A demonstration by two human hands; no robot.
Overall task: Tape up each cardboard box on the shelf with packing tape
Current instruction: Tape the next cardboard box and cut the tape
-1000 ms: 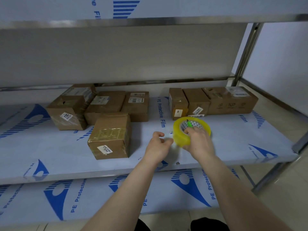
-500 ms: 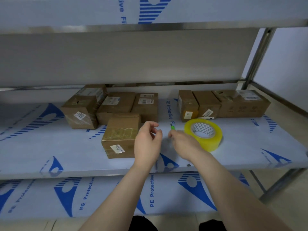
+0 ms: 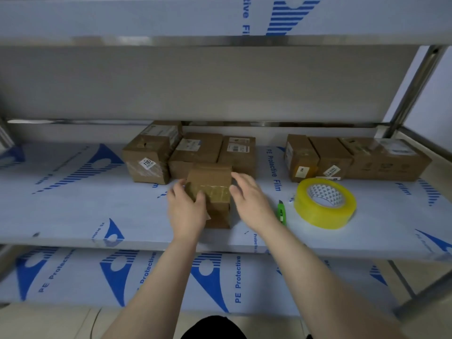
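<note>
A small cardboard box (image 3: 211, 177) with clear tape across its top stands at the middle of the shelf (image 3: 73, 211), in front of the back row. My left hand (image 3: 187, 212) grips its front left corner, thumb on the taped top and fingers down the left side. With fingers spread and fairly straight, my right hand (image 3: 252, 201) is at the box's right edge. A yellow roll of packing tape (image 3: 325, 204) lies flat on the shelf to the right. Between the roll and my right hand lies a green cutter (image 3: 282, 212).
Three cardboard boxes (image 3: 195, 150) stand at the back left of centre, and three more (image 3: 330, 160) at the back right. An upper shelf (image 3: 220, 18) hangs overhead. A steel post (image 3: 413, 84) rises at the right, and a lower shelf (image 3: 73, 277) lies beneath.
My right hand has let go of the green cutter, which now lies on the shelf. Both hands have moved forward to the taped box. The tape roll stays lying flat.
</note>
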